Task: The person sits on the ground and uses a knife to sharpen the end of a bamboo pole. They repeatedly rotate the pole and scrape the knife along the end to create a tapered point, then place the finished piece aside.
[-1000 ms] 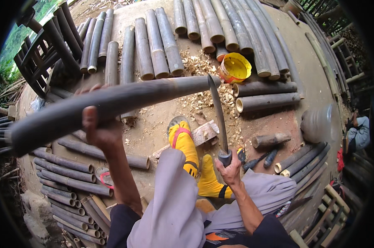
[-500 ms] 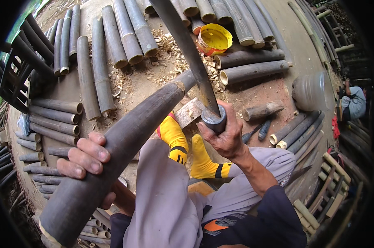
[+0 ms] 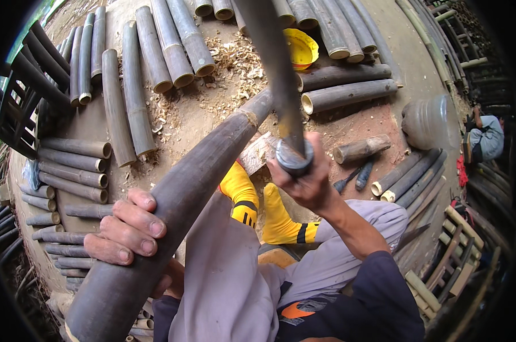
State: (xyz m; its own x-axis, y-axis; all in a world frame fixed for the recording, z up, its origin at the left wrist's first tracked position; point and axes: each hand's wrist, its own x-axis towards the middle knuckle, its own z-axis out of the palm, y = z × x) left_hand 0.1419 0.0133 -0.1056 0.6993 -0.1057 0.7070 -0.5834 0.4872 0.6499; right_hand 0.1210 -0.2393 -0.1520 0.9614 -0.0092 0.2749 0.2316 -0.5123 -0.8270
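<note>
A long dark bamboo tube (image 3: 192, 174) slants from my lap up toward the middle of the view. My left hand (image 3: 129, 228) is wrapped round its thick near part, the thumb mostly hidden underneath. In my right hand (image 3: 312, 179) is a machete (image 3: 283, 80), gripped by its round dark handle. Its long blade, blurred, points away from me and crosses in front of the tube's thin far end. Whether the blade touches the tube I cannot tell. Under that far end lies a pale wood block (image 3: 255, 154), close to my yellow socks (image 3: 239, 191).
Wood shavings (image 3: 235, 68) cover the ground ahead. Several bamboo tubes (image 3: 135, 91) lie in rows at left and ahead. A yellow tub (image 3: 302, 48) stands beyond two tubes. At right are a short log (image 3: 360, 149), dark-handled tools (image 3: 363, 176), a clear plastic jug (image 3: 426, 122) and a seated person (image 3: 486, 137).
The machete blade has swung more upright, its far part shifting right. My left hand and the tube's near end have shifted slightly right.
</note>
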